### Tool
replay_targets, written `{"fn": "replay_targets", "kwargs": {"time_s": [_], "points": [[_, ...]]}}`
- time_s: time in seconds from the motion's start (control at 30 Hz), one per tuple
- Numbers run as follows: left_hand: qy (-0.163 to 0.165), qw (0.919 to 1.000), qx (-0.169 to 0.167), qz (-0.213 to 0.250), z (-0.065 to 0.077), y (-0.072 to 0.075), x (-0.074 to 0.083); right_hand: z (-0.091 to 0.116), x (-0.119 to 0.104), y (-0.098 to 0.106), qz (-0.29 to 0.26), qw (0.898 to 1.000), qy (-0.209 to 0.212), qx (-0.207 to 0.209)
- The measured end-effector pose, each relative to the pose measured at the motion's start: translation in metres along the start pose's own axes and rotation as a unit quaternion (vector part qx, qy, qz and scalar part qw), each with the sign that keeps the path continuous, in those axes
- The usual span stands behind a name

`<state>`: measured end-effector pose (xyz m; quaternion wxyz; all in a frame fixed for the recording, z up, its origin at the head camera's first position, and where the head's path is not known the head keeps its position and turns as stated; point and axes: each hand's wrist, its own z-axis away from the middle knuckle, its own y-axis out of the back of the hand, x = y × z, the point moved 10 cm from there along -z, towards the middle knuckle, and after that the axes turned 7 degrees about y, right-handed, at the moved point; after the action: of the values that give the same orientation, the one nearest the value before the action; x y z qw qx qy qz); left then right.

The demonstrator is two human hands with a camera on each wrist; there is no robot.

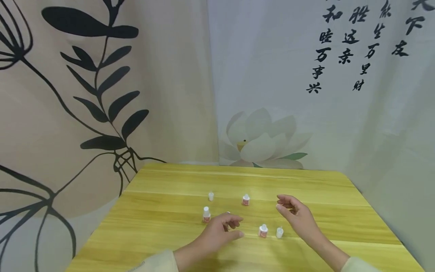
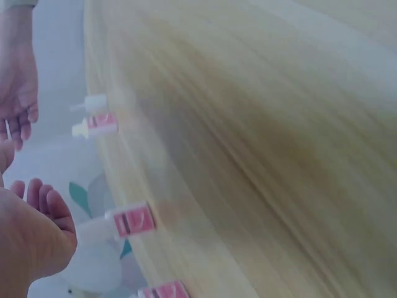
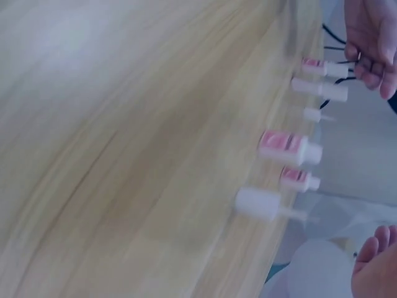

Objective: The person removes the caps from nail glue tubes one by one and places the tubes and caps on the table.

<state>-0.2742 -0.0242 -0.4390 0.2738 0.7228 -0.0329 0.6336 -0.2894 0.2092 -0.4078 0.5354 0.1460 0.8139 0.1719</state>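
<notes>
Nearest to us, pale sleeves point(image 1: 156, 262), and above the wood-grained table point(image 1: 340, 200) hangs the left hand point(image 1: 217, 232), thumb and fingers well parted, nothing visible between them. Over to the right, the right hand point(image 1: 300, 219): fingers softly bent, a narrower gap to the thumb, no bottle in it.

Between the two sets of fingers stand an open-topped bottle point(image 1: 263, 231) with a pink label and, closer to the right fingers, an upright white cap point(image 1: 279, 232). Beside the left knuckles, outward, a capped bottle point(image 1: 206, 215); another white top peeks from behind that hand, mostly hidden. Beyond the left fingertips, a second open bottle point(image 1: 246, 200); farther left, a second cap point(image 1: 211, 196).

Past all fingers, the table's far edge meets hanging cloth point(image 1: 180, 94): dark leafy stems leftward, a pale lotus point(image 1: 265, 136) and brushed characters point(image 1: 344, 41) rightward.
</notes>
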Motion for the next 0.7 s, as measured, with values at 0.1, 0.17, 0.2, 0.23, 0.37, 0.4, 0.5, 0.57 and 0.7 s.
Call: {"fn": "replay_targets", "kwargs": {"time_s": [0.1,0.17,0.2,0.23,0.37,0.4,0.5,0.57,0.7], "points": [[0.007,0.9993,0.037,0.004,0.001,0.018,-0.002,-0.002,-0.009,-0.014,-0.031,0.999,-0.008,-0.006],[0.011,0.9981,0.061,0.0,0.001,0.029,-0.004,-0.003,-0.013,-0.024,-0.048,0.999,-0.014,-0.009],[0.013,0.9973,0.072,-0.001,0.002,0.033,-0.006,-0.004,-0.015,-0.028,-0.055,0.998,-0.017,-0.012],[0.016,0.9966,0.081,0.0,0.002,0.036,-0.008,-0.004,-0.016,-0.033,-0.06,0.998,-0.02,-0.014],[0.027,0.9945,0.101,0.003,0.004,0.042,-0.019,-0.006,-0.02,-0.049,-0.074,0.997,-0.026,-0.019],[0.032,0.9941,0.103,0.005,0.005,0.042,-0.022,-0.006,-0.021,-0.052,-0.076,0.997,-0.027,-0.02],[0.042,0.9933,0.107,0.01,0.008,0.041,-0.031,-0.008,-0.022,-0.063,-0.087,0.996,-0.03,-0.016],[0.045,0.9928,0.111,0.012,0.01,0.04,-0.035,-0.007,-0.022,-0.071,-0.093,0.995,-0.034,-0.015],[0.037,0.9919,0.12,0.021,0.012,0.038,-0.039,-0.005,-0.022,-0.089,-0.099,0.994,-0.042,-0.021]]}}
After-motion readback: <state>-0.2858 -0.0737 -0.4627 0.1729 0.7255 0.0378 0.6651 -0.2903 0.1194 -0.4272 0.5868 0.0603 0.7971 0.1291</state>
